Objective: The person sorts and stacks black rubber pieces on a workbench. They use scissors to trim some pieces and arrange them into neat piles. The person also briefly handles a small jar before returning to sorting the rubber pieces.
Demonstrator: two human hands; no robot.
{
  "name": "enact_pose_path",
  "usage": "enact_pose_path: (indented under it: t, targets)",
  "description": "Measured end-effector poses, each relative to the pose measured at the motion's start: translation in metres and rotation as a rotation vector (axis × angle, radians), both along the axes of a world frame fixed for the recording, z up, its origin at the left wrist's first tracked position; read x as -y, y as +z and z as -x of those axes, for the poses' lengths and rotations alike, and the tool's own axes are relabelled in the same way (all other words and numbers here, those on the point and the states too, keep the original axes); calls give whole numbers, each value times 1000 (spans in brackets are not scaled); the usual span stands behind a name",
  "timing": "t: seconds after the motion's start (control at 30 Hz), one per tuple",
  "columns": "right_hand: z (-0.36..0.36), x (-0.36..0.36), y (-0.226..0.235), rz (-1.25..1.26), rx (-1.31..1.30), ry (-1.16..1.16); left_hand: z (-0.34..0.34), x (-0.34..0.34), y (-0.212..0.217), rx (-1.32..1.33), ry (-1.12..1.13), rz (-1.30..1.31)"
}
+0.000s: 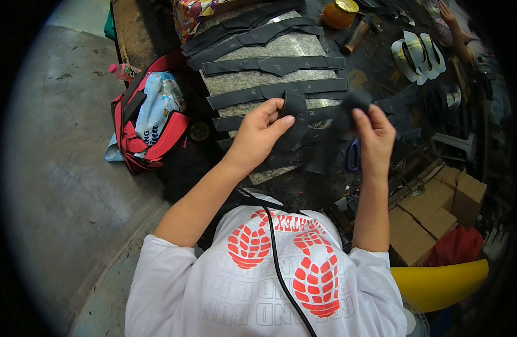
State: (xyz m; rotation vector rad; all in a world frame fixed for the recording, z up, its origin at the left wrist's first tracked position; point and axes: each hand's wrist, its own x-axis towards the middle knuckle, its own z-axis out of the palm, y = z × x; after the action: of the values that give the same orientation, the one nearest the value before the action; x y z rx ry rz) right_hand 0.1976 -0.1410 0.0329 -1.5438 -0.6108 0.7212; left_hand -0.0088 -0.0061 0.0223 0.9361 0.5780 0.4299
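Above the table, my left hand (pixel 260 133) pinches a black leather-like piece (pixel 296 112) between thumb and fingers. To its right, my right hand (pixel 375 130) grips a dark piece (pixel 356 103), blurred by motion; whether both hands hold one strip or two separate pieces I cannot tell. Beneath them, several black cut strips (pixel 303 64) with pointed middles and light pen marks lie in rows on a speckled stone slab (pixel 227 83). Blue scissor handles (pixel 354 154) rest just below my right hand.
A hammer (pixel 356 36) and an orange jar with a yellow lid (pixel 340 12) stand at the back. White curved pieces (pixel 418 56) lie at the far right. Cardboard boxes (pixel 432 208) sit at lower right, beside a yellow curved seat (pixel 441 285). A red bag (pixel 174 132) is at the left.
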Motion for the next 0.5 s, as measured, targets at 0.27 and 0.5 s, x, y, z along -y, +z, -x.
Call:
enact_pose_path:
  t: [0.27,0.5]
  targets:
    - [-46,3,1,695,1032,-151,26,-15,18,-111,-173,56]
    - [16,-27,28,45,757,701,18,-34,34,-143,-391,-643]
